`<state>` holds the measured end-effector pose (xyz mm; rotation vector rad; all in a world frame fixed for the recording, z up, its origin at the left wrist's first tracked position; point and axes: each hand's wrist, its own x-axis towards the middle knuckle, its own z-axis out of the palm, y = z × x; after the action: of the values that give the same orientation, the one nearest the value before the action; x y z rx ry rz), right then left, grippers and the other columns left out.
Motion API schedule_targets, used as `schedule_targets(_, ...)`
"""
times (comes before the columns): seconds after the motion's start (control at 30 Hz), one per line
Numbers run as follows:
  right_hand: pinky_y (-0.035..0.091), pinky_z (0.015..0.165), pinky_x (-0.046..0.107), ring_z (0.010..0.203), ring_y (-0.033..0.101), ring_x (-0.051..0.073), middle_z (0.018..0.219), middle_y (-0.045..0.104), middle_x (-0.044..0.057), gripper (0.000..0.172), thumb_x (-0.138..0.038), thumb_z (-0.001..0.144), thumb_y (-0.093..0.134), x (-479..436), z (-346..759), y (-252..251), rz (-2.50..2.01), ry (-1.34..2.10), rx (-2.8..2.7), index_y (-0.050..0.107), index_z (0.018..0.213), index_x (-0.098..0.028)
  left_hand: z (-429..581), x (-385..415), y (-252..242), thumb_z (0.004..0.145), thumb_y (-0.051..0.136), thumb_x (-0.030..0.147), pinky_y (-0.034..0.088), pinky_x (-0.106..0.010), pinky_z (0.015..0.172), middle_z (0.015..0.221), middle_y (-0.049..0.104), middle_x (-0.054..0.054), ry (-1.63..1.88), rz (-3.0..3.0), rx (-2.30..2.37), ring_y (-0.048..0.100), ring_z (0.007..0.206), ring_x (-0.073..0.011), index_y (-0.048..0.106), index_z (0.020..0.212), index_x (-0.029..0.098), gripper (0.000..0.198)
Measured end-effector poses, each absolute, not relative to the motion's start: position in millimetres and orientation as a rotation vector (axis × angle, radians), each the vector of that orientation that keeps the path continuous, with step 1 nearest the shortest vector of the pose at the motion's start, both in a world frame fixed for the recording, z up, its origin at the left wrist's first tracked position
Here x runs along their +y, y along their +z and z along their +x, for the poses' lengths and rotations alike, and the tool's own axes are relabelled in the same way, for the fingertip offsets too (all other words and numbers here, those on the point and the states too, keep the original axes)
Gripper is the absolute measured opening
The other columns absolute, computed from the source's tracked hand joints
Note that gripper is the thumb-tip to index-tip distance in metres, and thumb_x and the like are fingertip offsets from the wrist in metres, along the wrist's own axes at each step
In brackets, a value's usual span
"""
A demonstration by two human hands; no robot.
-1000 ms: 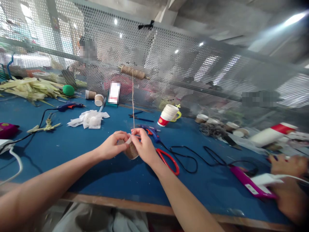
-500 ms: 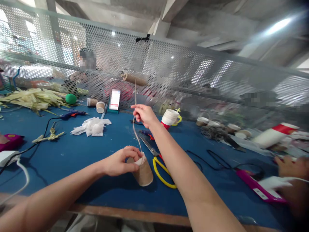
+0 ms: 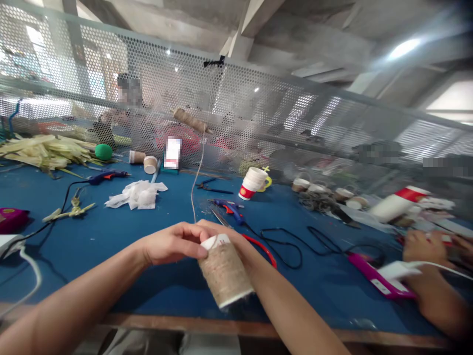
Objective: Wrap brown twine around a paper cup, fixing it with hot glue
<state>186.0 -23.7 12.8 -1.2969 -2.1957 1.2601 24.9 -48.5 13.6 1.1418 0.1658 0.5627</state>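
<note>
A paper cup wrapped in brown twine (image 3: 224, 268) is held tilted toward me over the blue table (image 3: 111, 231). My left hand (image 3: 172, 244) pinches its white top end, fingers closed. My right hand (image 3: 236, 241) lies behind the cup and is mostly hidden; it seems to grip the cup's far side. A slack strand of twine (image 3: 195, 182) runs from the cup up to a twine spool (image 3: 189, 120) hung on the mesh screen.
Red-handled scissors (image 3: 264, 246), a blue glue gun (image 3: 229, 207) and black cable (image 3: 295, 241) lie just beyond my hands. Stacked paper cups (image 3: 253, 182), white cloth (image 3: 138, 193), palm leaves (image 3: 44, 148). Another person's hands (image 3: 428, 256) and a pink phone (image 3: 380, 276) at right.
My right hand came down from the raised strand back to the cup. The cup has been lifted and tilted toward me, and the twine now hangs slack.
</note>
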Motion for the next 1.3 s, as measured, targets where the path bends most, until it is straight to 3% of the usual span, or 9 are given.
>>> schedule_targets(0.13, 0.042, 0.076, 0.027, 0.085, 0.054, 0.016, 0.079, 0.061, 0.002, 0.019, -0.012, 0.066, 0.05, -13, 182, 8, -1.333, 1.062, -2.01, 0.061, 0.081, -0.016, 23, -40, 13, 0.063, 0.065, 0.021, 0.037, -0.024, 0.068, 0.075, 0.051, -0.001, 0.729, 1.207, 0.217, 0.047, 0.07, -0.01, 0.054, 0.06, 0.011, 0.016)
schedule_targets(0.23, 0.044, 0.072, 0.027, 0.077, 0.058, 0.015, 0.079, 0.063, 0.004, 0.028, -0.013, 0.069, 0.049, 2, 187, 7, -1.512, 0.944, -1.945, 0.058, 0.095, -0.015, 25, -35, 10, 0.065, 0.064, 0.026, 0.038, -0.027, 0.072, 0.078, 0.053, -0.001, 0.771, 1.304, 0.296, 0.049, 0.073, -0.0119, 0.053, 0.062, 0.012, 0.018)
schedule_targets(0.37, 0.045, 0.056, 0.026, 0.058, 0.059, 0.014, 0.075, 0.064, 0.006, 0.033, -0.029, 0.077, 0.044, 15, 217, 18, -1.774, 0.598, -1.863, 0.053, 0.105, -0.015, 25, -30, 4, 0.068, 0.06, 0.03, 0.032, -0.031, 0.091, 0.101, 0.053, -0.006, 0.816, 1.592, 0.46, 0.044, 0.105, -0.0199, 0.054, 0.063, 0.013, 0.019)
schedule_targets(0.5, 0.041, 0.073, 0.03, 0.09, 0.057, 0.023, 0.093, 0.063, 0.016, 0.028, -0.028, 0.075, 0.047, 27, 256, 23, -2.062, 0.18, -1.713, 0.059, 0.092, -0.011, 24, -21, -4, 0.071, 0.056, 0.028, 0.029, -0.032, 0.096, 0.108, 0.05, -0.009, 0.892, 1.812, 0.634, 0.044, 0.108, -0.0196, 0.053, 0.066, 0.014, 0.015)
schedule_targets(0.7, 0.041, 0.072, 0.031, 0.09, 0.057, 0.029, 0.074, 0.064, 0.017, 0.002, -0.012, 0.056, 0.06, 47, 272, -9, -2.205, 0.294, -1.641, 0.058, 0.056, -0.013, 22, -12, -8, 0.073, 0.051, 0.025, 0.031, -0.031, 0.094, 0.106, 0.052, -0.01, 0.762, 2.08, 0.746, 0.045, 0.107, -0.0198, 0.055, 0.067, 0.014, 0.013)
schedule_targets(0.87, 0.045, 0.059, 0.028, 0.066, 0.061, 0.02, 0.063, 0.062, 0.01, 0.004, -0.012, 0.061, 0.056, 42, 266, -7, -2.052, 0.472, -1.572, 0.056, 0.066, -0.012, 19, -8, -10, 0.074, 0.05, 0.025, 0.03, -0.031, 0.095, 0.11, 0.052, -0.01, 0.728, 2.109, 0.739, 0.044, 0.11, -0.0194, 0.055, 0.069, 0.013, 0.014)
schedule_targets(1.0, 0.047, 0.052, 0.022, 0.054, 0.057, 0.009, 0.07, 0.062, 0.004, 0.016, -0.016, 0.069, 0.052, 16, 258, 21, -1.818, 0.619, -1.555, 0.052, 0.084, -0.014, 16, -6, -10, 0.074, 0.05, 0.025, 0.03, -0.031, 0.095, 0.112, 0.052, -0.01, 0.726, 2.087, 0.758, 0.044, 0.111, -0.0193, 0.054, 0.068, 0.013, 0.014)
schedule_targets(1.13, 0.042, 0.04, 0.021, 0.041, 0.049, 0.008, 0.052, 0.055, 0.001, 0.02, -0.031, 0.067, 0.058, -17, 245, 36, -1.516, 0.885, -1.5, 0.054, 0.072, -0.012, 15, -3, -11, 0.073, 0.051, 0.027, 0.031, -0.032, 0.095, 0.114, 0.052, -0.011, 0.788, 2.044, 0.849, 0.045, 0.11, -0.0204, 0.054, 0.068, 0.014, 0.015)
schedule_targets(1.3, 0.039, 0.038, 0.021, 0.037, 0.047, 0.009, 0.045, 0.053, -0.001, 0.02, -0.032, 0.065, 0.058, -43, 229, 33, -1.496, 0.889, -1.632, 0.058, 0.072, -0.013, 15, 0, -17, 0.071, 0.052, 0.03, 0.034, -0.032, 0.093, 0.116, 0.053, -0.009, 0.867, 1.968, 0.922, 0.047, 0.109, -0.0211, 0.052, 0.067, 0.015, 0.015)
